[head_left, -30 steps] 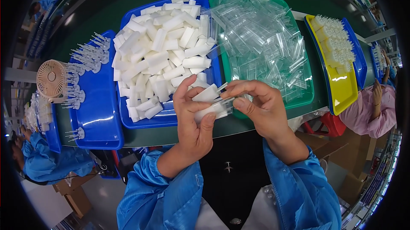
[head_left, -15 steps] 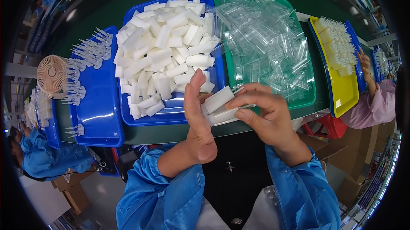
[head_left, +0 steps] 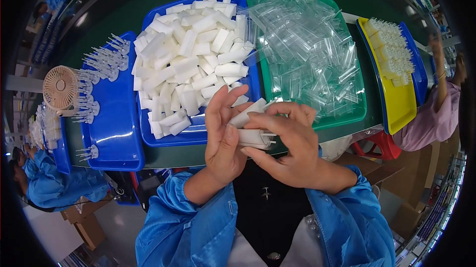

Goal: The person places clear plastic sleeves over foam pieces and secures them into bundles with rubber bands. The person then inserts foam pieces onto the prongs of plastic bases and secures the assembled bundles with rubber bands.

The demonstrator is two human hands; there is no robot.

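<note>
In front of my chest, both hands meet around two white foam pieces side by side: an upper foam piece (head_left: 244, 117) and a lower foam piece (head_left: 252, 138) with thin white prongs at its right end. My left hand (head_left: 223, 143) grips their left ends, its thumb pressed on the lower one and its upper fingers raised. My right hand (head_left: 295, 140) pinches from the right, fingers on the upper piece and thumb under the lower one. Clear plastic shows at the right ends; how the parts join is partly hidden by my fingers.
A blue tray (head_left: 153, 139) heaped with white foam blocks (head_left: 191, 68) lies ahead. Right of it, a green tray (head_left: 366, 111) holds clear plastic sleeves (head_left: 312, 49). Leftward are a blue tray (head_left: 111, 133) with pronged white parts (head_left: 106, 61) and a fan (head_left: 60, 84); rightward, a yellow tray (head_left: 401, 111).
My left hand has gone from flat and upright to curled around the foam pieces, thumb on them. My right hand has shifted left and turned, its thumb now beneath the lower piece.
</note>
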